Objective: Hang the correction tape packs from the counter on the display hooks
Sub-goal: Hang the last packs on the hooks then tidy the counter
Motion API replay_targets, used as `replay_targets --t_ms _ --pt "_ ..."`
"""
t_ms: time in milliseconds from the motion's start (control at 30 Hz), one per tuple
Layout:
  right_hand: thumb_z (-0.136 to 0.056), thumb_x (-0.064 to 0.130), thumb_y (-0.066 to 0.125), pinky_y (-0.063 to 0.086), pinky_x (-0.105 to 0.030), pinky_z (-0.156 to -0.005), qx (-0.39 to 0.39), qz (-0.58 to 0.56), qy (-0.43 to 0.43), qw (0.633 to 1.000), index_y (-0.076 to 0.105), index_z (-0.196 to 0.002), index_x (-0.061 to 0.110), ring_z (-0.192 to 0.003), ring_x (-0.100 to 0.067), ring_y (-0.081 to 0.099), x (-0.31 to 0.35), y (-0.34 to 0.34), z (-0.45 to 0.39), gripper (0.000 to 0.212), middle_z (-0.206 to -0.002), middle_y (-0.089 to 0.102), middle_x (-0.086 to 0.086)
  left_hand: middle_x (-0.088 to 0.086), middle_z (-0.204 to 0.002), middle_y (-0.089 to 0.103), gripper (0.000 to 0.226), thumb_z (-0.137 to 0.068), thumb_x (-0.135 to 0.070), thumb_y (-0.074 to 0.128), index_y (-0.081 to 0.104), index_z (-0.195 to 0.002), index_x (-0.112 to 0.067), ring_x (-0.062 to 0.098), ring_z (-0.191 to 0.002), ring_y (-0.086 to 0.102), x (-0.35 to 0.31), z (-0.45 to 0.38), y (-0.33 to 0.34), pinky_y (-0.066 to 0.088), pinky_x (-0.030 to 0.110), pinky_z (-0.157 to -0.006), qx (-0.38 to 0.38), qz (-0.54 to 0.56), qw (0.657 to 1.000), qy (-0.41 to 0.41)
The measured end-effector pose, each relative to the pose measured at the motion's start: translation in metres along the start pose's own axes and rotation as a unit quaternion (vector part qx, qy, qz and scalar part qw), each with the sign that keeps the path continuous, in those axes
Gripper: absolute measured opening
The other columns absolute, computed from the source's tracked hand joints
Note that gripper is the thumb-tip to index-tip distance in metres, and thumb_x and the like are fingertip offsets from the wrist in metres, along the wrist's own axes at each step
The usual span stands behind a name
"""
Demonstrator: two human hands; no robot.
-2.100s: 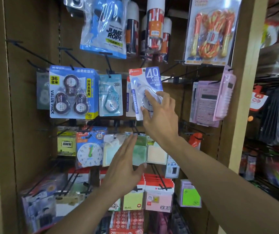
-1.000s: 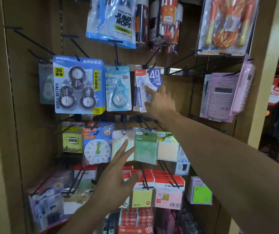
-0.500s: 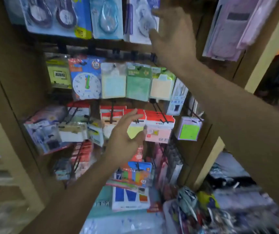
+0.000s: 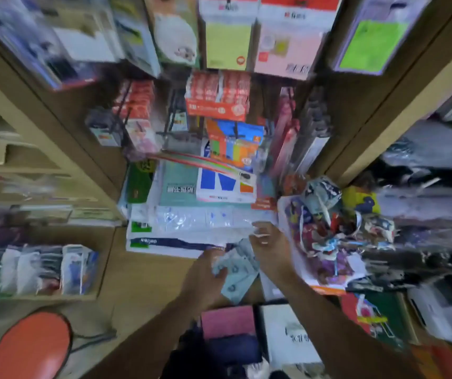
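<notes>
The view is blurred and looks down at the counter. A small pile of pale blue correction tape packs (image 4: 237,272) lies on the wooden counter (image 4: 148,277), in front of a stack of white plastic-wrapped paper. My left hand (image 4: 205,272) rests on the pile's left side with its fingers curled around the packs' edge. My right hand (image 4: 272,247) hovers over the pile's top right corner, fingers bent downward and touching or nearly touching a pack. The hooks that carry the hung correction tapes are out of view above.
Sticky-note packs (image 4: 226,36) hang on hooks at the top of the view. Stacked paper reams (image 4: 192,228) lie behind the pile, and a heap of colourful packets (image 4: 329,233) to its right. An orange stool (image 4: 28,348) stands at lower left, with notebooks (image 4: 287,335) below my arms.
The view swung down from the hook wall to the counter. My right hand left the hung pack and dropped to the pile. My left hand lowered onto the packs.
</notes>
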State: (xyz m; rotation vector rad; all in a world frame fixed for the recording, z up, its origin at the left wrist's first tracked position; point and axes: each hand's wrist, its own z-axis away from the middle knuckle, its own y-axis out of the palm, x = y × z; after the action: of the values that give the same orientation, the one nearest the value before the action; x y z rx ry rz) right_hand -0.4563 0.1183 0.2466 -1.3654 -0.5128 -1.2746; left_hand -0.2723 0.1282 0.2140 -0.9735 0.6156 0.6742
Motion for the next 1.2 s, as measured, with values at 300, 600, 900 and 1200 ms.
replay_targets --t_ms 300,600,900,1200 --pt "-0.087 0.026 0.075 0.049 -0.035 -0.069 0.148 0.086 0.361 0.917 0.064 -0.078 0.024 -0.068 -0.018 0.054 -0.191 0.073 0.029 0.014 -0.071 0.057 0.004 0.004 -0.139 0.065 0.067 -0.083 -0.031 0.067 0.054 -0.147 -0.02 0.022 -0.122 0.064 0.129 -0.016 0.068 0.051 0.036 -0.105 0.141 -0.093 0.975 -0.147" --pt "-0.088 0.037 0.075 0.042 -0.025 -0.076 0.024 0.047 0.436 0.898 0.064 -0.128 0.012 -0.114 -0.03 0.065 -0.271 0.162 -0.017 0.048 -0.123 0.07 -0.011 0.005 -0.16 0.044 0.069 -0.098 -0.024 0.067 0.035 -0.159 -0.02 0.025 -0.139 0.052 0.192 -0.086 0.102 0.042 0.034 -0.111 0.263 -0.158 0.948 -0.088" --pt "-0.033 0.085 0.08 0.034 -0.054 -0.116 -0.097 -0.002 0.523 0.847 0.021 -0.154 0.017 -0.136 -0.035 0.042 -0.358 0.248 -0.074 0.151 -0.15 0.043 -0.011 0.002 -0.155 0.05 0.061 -0.098 -0.023 0.068 0.045 -0.154 -0.018 0.013 -0.134 0.053 0.243 -0.111 0.086 0.031 0.013 -0.097 0.277 -0.18 0.939 -0.093" --pt "-0.061 0.036 0.098 0.055 -0.043 -0.098 -0.165 -0.095 0.513 0.837 0.046 -0.13 0.008 -0.111 -0.03 0.063 -0.278 0.22 -0.056 0.091 -0.126 0.063 -0.011 0.0 -0.154 0.052 0.057 -0.099 -0.022 0.068 0.047 -0.151 -0.018 0.006 -0.125 0.055 0.245 -0.105 0.052 0.039 0.02 -0.1 0.253 -0.131 0.951 -0.119"
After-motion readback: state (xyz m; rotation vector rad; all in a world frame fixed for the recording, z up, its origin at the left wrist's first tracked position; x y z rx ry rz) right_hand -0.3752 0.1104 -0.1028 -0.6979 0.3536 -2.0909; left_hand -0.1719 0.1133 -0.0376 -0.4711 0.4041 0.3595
